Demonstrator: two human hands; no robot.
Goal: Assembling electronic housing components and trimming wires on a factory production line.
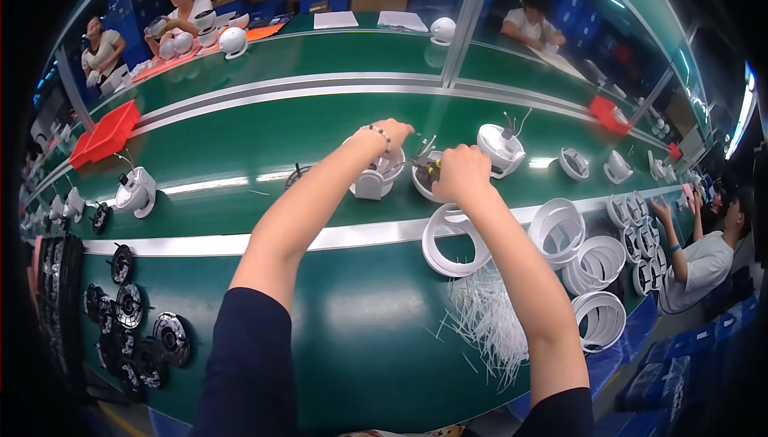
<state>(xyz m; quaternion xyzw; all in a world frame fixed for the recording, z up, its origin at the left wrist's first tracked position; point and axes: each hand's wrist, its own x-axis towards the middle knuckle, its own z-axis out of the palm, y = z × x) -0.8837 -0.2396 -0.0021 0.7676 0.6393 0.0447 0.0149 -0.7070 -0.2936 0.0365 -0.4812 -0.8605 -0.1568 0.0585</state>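
Item: right hand (466, 171), closed round yellow-and-black pliers (433, 170), long axis running leftward from the fist, across a white bowl-shaped housing (424, 186) just left of that hand. Item: left hand (392, 135), directly beyond a second white housing (390, 184), the nearer hand to it; whether its fingers grip anything, I cannot tell. Item: upright wires (427, 147), between the two hands.

Wears a dark navy left sleeve (250, 357) and a matching right sleeve (562, 415), both short, plain and loose, ending near the elbow. Also wears a bracelet (385, 135) of small round beads (light and dark mixed, too small to count) around the wrist of the left hand (395, 131). Bare-armed below both hems, down to an ungloved right hand (464, 171).
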